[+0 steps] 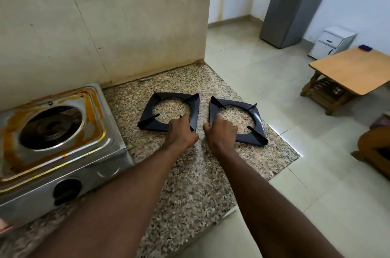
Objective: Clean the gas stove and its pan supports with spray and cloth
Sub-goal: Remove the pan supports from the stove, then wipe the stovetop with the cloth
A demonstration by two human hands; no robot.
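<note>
Both hands gripped a pan support each, flat on the worktop beside the stove.

The left hand (182,131) had its fingers curled round the 5 o'clock corner of the left pan support (175,96). The right hand (221,131) pinched the 8 o'clock edge of the right pan support (249,138). The two dark frames lay just beside each other on the speckled worktop (190,177), not touching. The gas stove (105,152) stood at 9 o'clock of the hands, with orange-brown staining round its bare burner. I saw no spray or cloth. To my eye the supports wanted setting flat, prongs up and slightly apart. That would let spray reach every bar and a cloth pass round each ring without snagging.
</note>
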